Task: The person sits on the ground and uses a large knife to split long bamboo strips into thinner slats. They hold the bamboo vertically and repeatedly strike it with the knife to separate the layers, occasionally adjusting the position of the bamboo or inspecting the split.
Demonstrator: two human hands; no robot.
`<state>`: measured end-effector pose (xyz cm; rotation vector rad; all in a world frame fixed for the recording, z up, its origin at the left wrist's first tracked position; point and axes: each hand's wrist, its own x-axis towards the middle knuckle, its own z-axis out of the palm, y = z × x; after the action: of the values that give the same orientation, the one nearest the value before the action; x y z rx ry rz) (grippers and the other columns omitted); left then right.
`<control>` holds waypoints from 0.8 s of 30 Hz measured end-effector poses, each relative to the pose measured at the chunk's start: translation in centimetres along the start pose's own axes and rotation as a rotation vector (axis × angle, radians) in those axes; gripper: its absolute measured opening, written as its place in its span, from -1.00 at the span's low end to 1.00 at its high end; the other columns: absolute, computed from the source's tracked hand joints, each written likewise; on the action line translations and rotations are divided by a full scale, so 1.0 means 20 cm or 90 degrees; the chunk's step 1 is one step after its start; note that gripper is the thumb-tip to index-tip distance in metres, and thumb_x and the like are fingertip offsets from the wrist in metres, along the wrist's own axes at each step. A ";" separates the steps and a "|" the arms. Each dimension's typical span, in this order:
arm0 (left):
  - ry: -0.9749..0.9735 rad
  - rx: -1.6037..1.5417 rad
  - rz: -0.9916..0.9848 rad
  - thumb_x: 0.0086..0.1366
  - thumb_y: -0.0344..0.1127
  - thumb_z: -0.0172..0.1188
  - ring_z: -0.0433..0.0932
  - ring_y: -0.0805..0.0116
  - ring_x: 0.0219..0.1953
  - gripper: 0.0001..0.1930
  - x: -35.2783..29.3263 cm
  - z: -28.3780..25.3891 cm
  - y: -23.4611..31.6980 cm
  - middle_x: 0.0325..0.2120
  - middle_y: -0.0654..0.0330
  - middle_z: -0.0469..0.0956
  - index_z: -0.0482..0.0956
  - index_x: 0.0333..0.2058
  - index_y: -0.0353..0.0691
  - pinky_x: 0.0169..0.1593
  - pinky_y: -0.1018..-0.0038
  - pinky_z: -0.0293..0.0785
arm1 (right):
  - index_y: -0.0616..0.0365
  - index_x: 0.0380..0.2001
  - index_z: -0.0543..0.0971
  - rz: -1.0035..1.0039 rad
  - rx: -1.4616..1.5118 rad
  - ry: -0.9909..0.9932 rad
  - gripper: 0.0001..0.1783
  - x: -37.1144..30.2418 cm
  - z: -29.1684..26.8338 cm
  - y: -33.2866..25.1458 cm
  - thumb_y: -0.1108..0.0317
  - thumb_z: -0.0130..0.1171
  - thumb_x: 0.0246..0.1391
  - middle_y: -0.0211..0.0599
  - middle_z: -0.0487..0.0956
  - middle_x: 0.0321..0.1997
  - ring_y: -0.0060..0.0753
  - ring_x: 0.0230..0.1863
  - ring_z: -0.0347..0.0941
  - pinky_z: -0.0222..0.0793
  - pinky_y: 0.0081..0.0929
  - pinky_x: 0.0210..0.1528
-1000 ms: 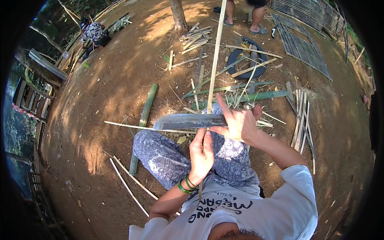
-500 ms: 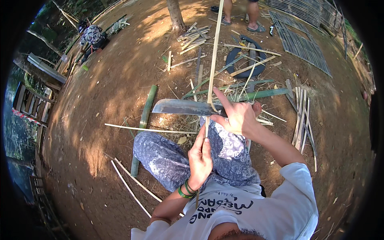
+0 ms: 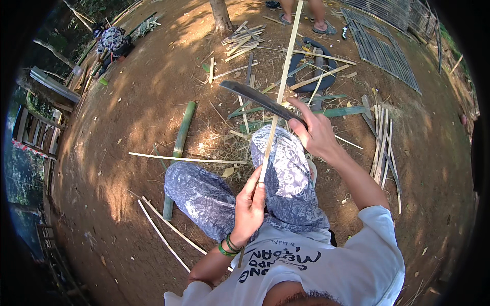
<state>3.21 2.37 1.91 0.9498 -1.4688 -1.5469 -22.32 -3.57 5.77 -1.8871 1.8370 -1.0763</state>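
A long, pale bamboo strip (image 3: 288, 61) runs from near my shirt up past my knee toward the far side. Its lower part is held by my left hand (image 3: 249, 210), the thumb lying along it. In my right hand (image 3: 320, 133) is a machete, its handle mostly hidden by the palm. The machete's dark blade (image 3: 252, 96) slants up to the left and crosses the strip beyond my right knee. My right index finger reaches out beside the strip, close to the blade; whether it touches the strip I cannot tell.
A green bamboo pole (image 3: 184, 130) lies left of my knees. Split strips (image 3: 380, 145) lie to the right, and cut pieces (image 3: 242, 41) near a tree trunk (image 3: 220, 15). Beyond my hands is a black ring (image 3: 293, 71). One person (image 3: 112, 43) crouches far left; another's legs (image 3: 319, 15) stand ahead.
The machete has moved away from me and tilted, its tip now pointing farther up. The strip, earlier bent at the blade, now looks straight and leans right. My left hand has shifted slightly nearer.
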 end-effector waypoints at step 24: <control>-0.080 -0.007 -0.029 0.47 -0.29 0.13 0.09 0.75 -0.59 -0.59 0.36 0.04 0.16 -0.66 0.55 0.20 0.47 0.21 -0.31 -0.52 0.66 0.01 | 0.17 -0.46 0.54 0.164 0.368 0.034 -0.70 -0.04 0.00 -0.09 0.20 0.19 0.28 -0.61 0.31 -0.75 -0.77 -0.77 0.15 -0.03 -0.63 -0.73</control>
<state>-0.37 -3.92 5.05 0.8989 -1.5326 -1.6728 -20.98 -2.64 6.68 -1.2661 1.5156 -1.3826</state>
